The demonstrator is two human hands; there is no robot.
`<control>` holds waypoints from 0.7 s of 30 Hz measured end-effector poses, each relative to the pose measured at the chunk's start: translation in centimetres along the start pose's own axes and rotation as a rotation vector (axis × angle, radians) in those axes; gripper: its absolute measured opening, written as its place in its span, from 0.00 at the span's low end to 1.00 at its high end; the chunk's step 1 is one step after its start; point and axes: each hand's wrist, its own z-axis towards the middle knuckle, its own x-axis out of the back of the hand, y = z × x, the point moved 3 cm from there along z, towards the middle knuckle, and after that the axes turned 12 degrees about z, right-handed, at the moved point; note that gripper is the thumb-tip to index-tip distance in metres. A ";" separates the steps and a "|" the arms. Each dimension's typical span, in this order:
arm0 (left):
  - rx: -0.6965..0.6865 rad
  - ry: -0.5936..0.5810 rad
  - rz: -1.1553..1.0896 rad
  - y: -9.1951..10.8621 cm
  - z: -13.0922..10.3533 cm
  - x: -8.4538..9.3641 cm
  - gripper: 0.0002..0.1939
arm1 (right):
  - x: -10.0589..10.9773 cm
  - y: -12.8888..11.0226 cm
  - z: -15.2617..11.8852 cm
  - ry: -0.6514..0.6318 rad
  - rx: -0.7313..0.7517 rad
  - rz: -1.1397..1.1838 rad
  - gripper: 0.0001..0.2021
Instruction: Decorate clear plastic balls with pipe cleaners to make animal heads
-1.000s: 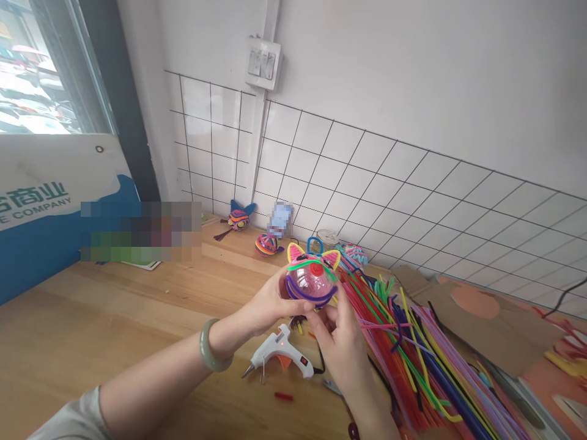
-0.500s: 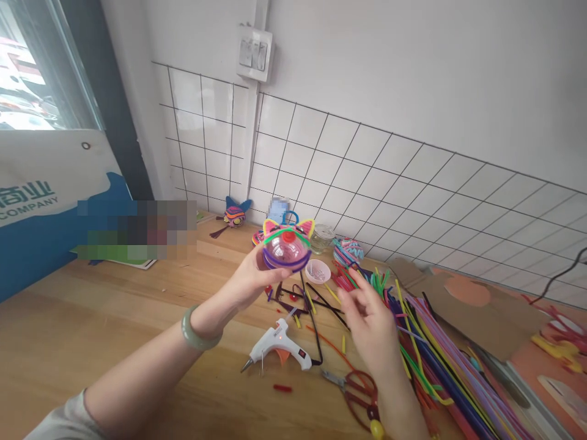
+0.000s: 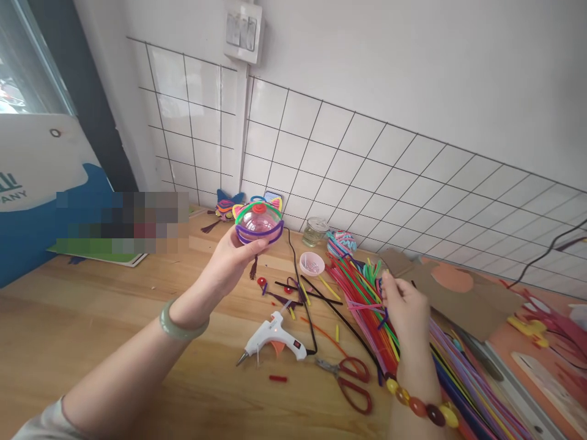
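Note:
My left hand (image 3: 233, 253) holds a clear round ornament (image 3: 259, 223) trimmed with purple and green strips, a red centre and pink-yellow ears. Over the pile of coloured pipe cleaners (image 3: 362, 305) on the right, my right hand (image 3: 406, 302) has its fingers pinched together; what is between them is too small to name. A white glue gun (image 3: 275, 335) lies on the wooden table (image 3: 183, 379), its nozzle to the left. Scissors with red handles (image 3: 353, 382) rest to its right. A short red piece (image 3: 277, 379) lies in front.
A pink bowl of small pieces (image 3: 312, 264), a glass jar (image 3: 315, 231) and a striped yarn ball (image 3: 342, 243) stand towards the wall. A blue-eared ornament (image 3: 225, 206) sits behind my left hand. Cardboard (image 3: 472, 299) lies at the right.
The ornament in my left hand has shifted left and up and turned slightly. My right hand has moved right, and its fingers have closed. The camera view has shifted too.

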 end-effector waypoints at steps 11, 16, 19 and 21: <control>-0.012 -0.090 0.010 -0.9 -0.6 -0.8 0.23 | -5.6 4.2 0.0 -0.460 -0.124 -0.401 0.10; -0.014 -0.109 0.020 -1.0 -0.7 -0.9 0.23 | -7.0 3.6 -1.5 -0.713 -0.145 -0.377 0.13; -0.010 -0.107 0.021 -1.1 -0.7 -1.0 0.22 | -8.0 3.0 -3.1 -0.860 -0.149 -0.327 0.15; -0.008 -0.107 0.019 -1.2 -0.7 -1.0 0.22 | -8.5 2.7 -4.2 -0.909 -0.160 -0.311 0.16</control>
